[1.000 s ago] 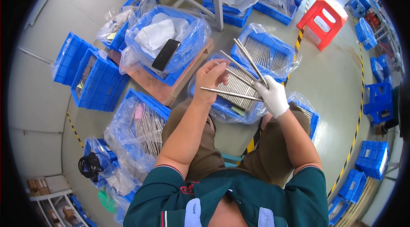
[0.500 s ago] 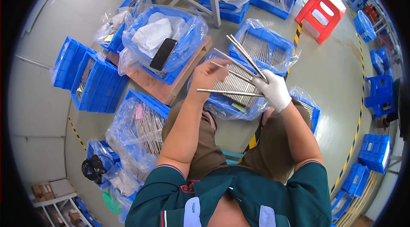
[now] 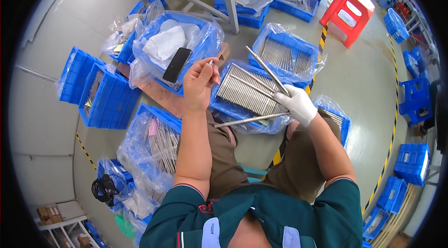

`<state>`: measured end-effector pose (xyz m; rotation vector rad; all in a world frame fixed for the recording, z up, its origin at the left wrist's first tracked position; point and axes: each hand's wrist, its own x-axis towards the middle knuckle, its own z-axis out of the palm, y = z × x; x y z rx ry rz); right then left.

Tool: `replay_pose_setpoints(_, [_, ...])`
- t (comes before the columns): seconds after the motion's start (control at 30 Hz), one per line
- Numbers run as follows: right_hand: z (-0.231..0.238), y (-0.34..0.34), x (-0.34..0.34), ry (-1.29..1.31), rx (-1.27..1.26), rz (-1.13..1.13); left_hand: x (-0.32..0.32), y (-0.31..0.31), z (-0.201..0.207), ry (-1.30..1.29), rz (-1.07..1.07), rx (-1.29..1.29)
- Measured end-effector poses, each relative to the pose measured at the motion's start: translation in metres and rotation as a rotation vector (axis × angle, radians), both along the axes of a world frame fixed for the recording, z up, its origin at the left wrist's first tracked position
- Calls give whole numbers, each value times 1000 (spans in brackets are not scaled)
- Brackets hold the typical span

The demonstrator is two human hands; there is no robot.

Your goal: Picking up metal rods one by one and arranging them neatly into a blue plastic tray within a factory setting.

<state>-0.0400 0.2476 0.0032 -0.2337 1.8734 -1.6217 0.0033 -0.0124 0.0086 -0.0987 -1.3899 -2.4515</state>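
In my gloved right hand are several slender metal rods, fanned out to the left, with the fingers closed around their right ends. My bare left hand is raised apart from the rods, left of their tips. Its thumb and fingers pinch a small, light-coloured piece, mostly hidden and too small to name. Below the fanned rods, neat rows of metal rods lie in a plastic-lined blue crate. Just beyond my left hand, a black phone rests on another lined crate.
A blue crate of rods stands farther back. One with loose rods sits by my left knee, and another by my right. Stacked crates stand left. A red stool is at the back right, beside striped floor tape.
My left hand has pulled back to the left, away from the rods, with a small piece in its pinch. The rods in my right hand have spread and tilted slightly.
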Motion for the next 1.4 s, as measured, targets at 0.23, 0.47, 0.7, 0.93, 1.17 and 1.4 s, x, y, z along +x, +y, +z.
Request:
replay_pose_setpoints(0.23, [-13,-1,4,-215,-163,34,-2,13,-7,-118,-26,91])
replay_pose_setpoints(0.47, [-5,7,-15,-167,-347,-319,5,-6,-18,-396,-145,179])
replay_pose_setpoints(0.7, [-3,14,-33,-138,-532,-601,-7,44,-28,-328,-123,593])
replay_pose_setpoints(0.93, [-21,-22,-6,-107,-338,-491,-12,31,-12,-12,-156,802])
replay_pose_setpoints(1.17, [-32,-37,5,-32,-140,-270,-2,-5,9,11,-160,577])
replay_pose_setpoints(1.4, [-35,-53,4,136,-230,-250,-1,11,3,2,11,561])
